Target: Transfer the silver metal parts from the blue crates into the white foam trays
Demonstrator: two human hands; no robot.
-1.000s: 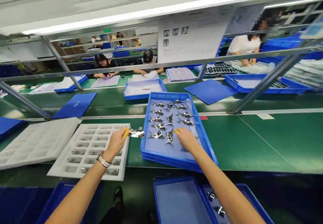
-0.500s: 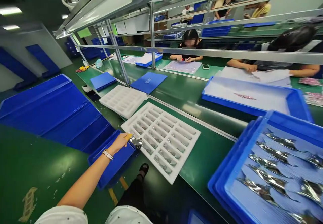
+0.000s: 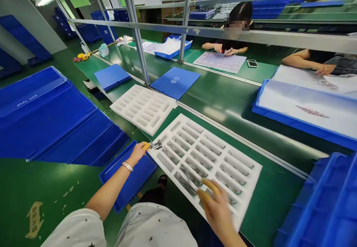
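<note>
My left hand (image 3: 138,152), with a yellow covering on a fingertip, pinches a shiny silver curved piece (image 3: 155,145) by one end. It hovers at the left corner of a white foam tray (image 3: 199,143). Many slots of this tray hold similar clear or silvery curved pieces. Above the tray's near right part is my right hand (image 3: 216,206), its yellow-tipped fingers apart and somewhat blurred. Nothing shows between those fingers.
Another white foam tray (image 3: 143,107) lies beyond the first, near flat blue sheets (image 3: 175,81). Blue trays (image 3: 320,206) are stacked at right, and blue bins (image 3: 64,117) stand on the left. A metal rail (image 3: 173,27) crosses the bench; co-workers sit behind it.
The view has turned left and down. My right hand has come into view over the foam tray. My left hand still holds the silver piece, now near the tray's left corner.
</note>
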